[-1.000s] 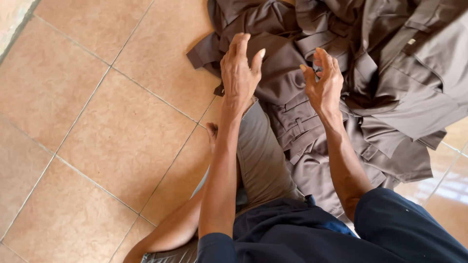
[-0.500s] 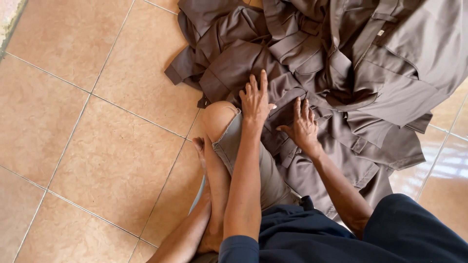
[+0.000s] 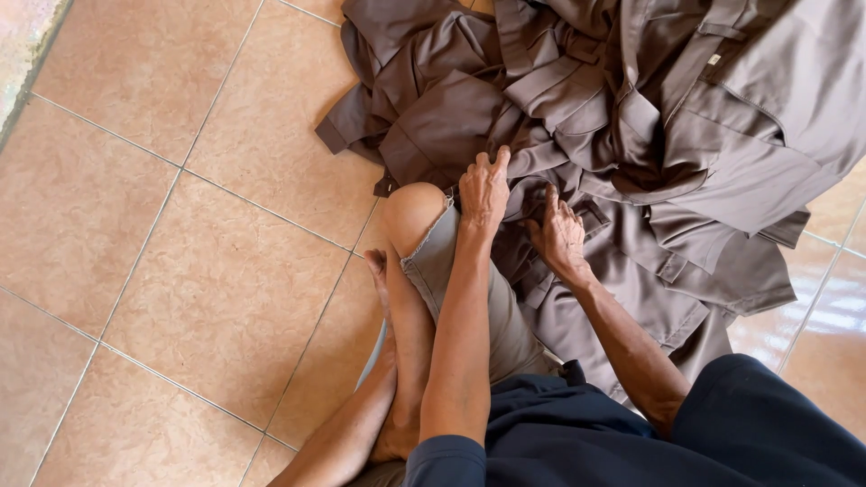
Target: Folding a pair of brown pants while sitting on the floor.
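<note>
Left hand rests flat, fingers spread, on the heap of crumpled brown fabric garments in the upper right of the frame; right hand presses it, fingers curled, above the tan tiled floor.

Tiled floor in daylight

Large tan marbled floor tiles with pale grout lines; a rough pinkish strip borders the upper left corner.

a home floor: tan tiles, heap of brown garments.
</note>
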